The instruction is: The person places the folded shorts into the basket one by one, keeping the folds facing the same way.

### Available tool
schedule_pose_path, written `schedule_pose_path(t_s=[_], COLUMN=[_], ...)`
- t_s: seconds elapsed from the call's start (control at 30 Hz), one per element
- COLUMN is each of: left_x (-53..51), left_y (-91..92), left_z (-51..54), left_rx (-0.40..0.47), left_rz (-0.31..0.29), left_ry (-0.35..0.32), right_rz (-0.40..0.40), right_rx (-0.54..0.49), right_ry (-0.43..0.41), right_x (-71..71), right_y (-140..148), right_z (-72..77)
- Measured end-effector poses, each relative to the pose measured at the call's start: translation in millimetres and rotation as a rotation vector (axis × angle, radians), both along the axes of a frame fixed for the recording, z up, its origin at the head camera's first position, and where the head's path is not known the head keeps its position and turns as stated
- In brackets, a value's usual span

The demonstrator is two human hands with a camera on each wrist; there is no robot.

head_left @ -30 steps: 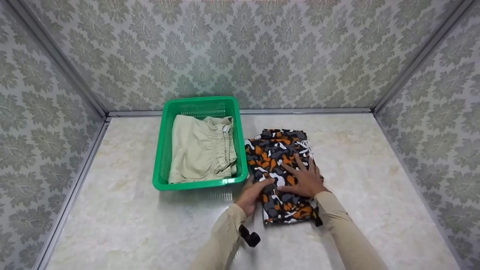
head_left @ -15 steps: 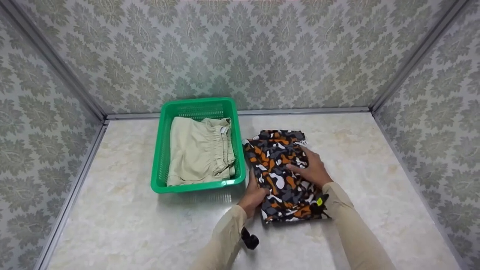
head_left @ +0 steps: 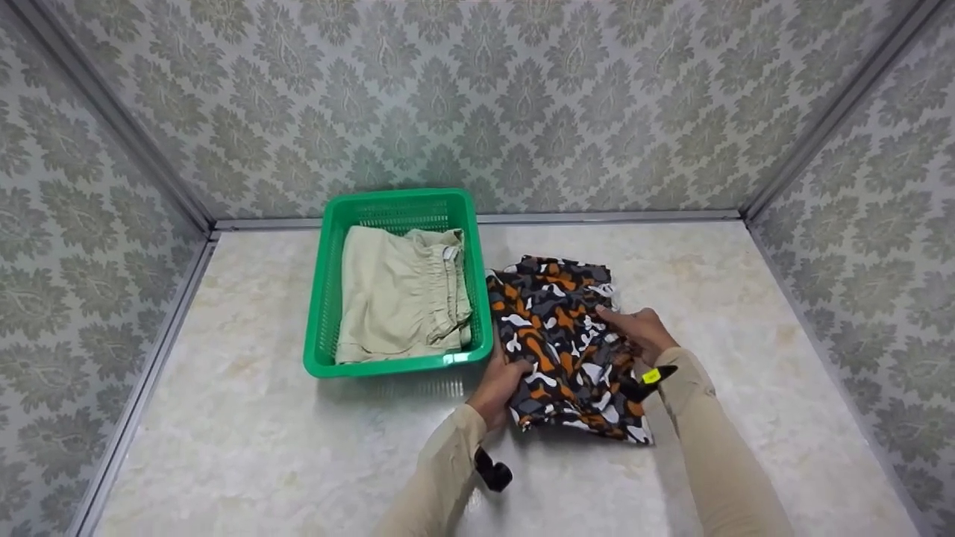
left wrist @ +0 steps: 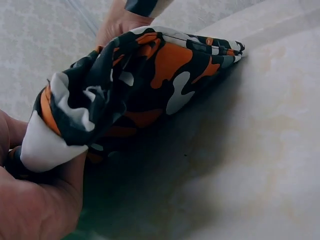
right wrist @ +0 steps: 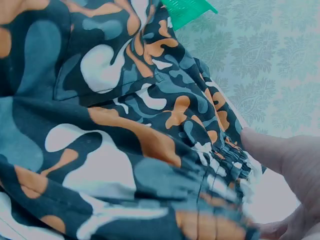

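Observation:
Folded camouflage shorts [head_left: 552, 328] in orange, black, grey and white lie right of the basket, with a white drawstring at the waistband. My left hand [head_left: 498, 386] grips their left edge, thumb on top and fingers beneath. In the left wrist view, that hand [left wrist: 40, 205] pinches a bunched fold, and the near edge of the shorts [left wrist: 150, 95] stands off the table. My right hand [head_left: 642, 332] holds the gathered waistband side, thumb above; its other fingers are mostly hidden. The right wrist view shows the thumb of the right hand [right wrist: 295, 160] beside the elastic waistband [right wrist: 230, 160].
A green plastic basket [head_left: 316, 298] stands left of the shorts, close to their edge. Folded beige shorts [head_left: 395, 298] with an elastic waist lie inside it. The pale table [head_left: 239, 432] is bounded by patterned walls [head_left: 477, 112] at the back and sides.
My right hand has gone from lying spread on top of the shorts to gripping their waistband side. The near edge of the shorts has risen and creased. My left hand keeps its hold.

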State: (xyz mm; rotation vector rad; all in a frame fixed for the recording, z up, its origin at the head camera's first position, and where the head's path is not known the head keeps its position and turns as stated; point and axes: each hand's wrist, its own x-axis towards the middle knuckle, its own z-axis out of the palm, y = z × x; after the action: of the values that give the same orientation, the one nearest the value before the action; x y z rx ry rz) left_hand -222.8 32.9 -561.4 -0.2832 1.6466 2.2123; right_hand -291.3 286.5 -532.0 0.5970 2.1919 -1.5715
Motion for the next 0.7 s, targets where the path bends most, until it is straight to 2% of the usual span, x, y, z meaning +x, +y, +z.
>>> schedule_pose_path(t_s=[0.13,0.23,0.3,0.4,0.57,0.7], left_x=[3.0,4.8,5.6,7.0,10.5,14.9], left_y=[-3.0,-5.1,-6.6,-9.9,-22.1,-31.7], left_z=[-5.7,-8.1,-8.9,-8.5,-4.3,-6.6], left_rx=[0.057,0.065,0.051,-0.052,-0.288,-0.321], left_rz=[0.006,0.007,0.006,-0.024,-0.100,-0.120], left_ry=[-0.030,-0.063,-0.085,-0.092,-0.026,0.020], right_rz=[0.001,0.001,0.025,0.083,0.116,0.116], right_rx=[-0.041,-0.104,-0.110,-0.104,-0.145,-0.199], right_ry=[-0.019,-0.026,-0.033,-0.046,-0.032,-0.023], right_x=[-3.0,-4.9,-5.6,-4.9,-0.5,4.7], right_y=[-4.7,-9.3,-12.3,-14.4,-11.0,-5.7], right_z=[0.5,-0.7,-1.5,-4.3,-7.8,-10.2])
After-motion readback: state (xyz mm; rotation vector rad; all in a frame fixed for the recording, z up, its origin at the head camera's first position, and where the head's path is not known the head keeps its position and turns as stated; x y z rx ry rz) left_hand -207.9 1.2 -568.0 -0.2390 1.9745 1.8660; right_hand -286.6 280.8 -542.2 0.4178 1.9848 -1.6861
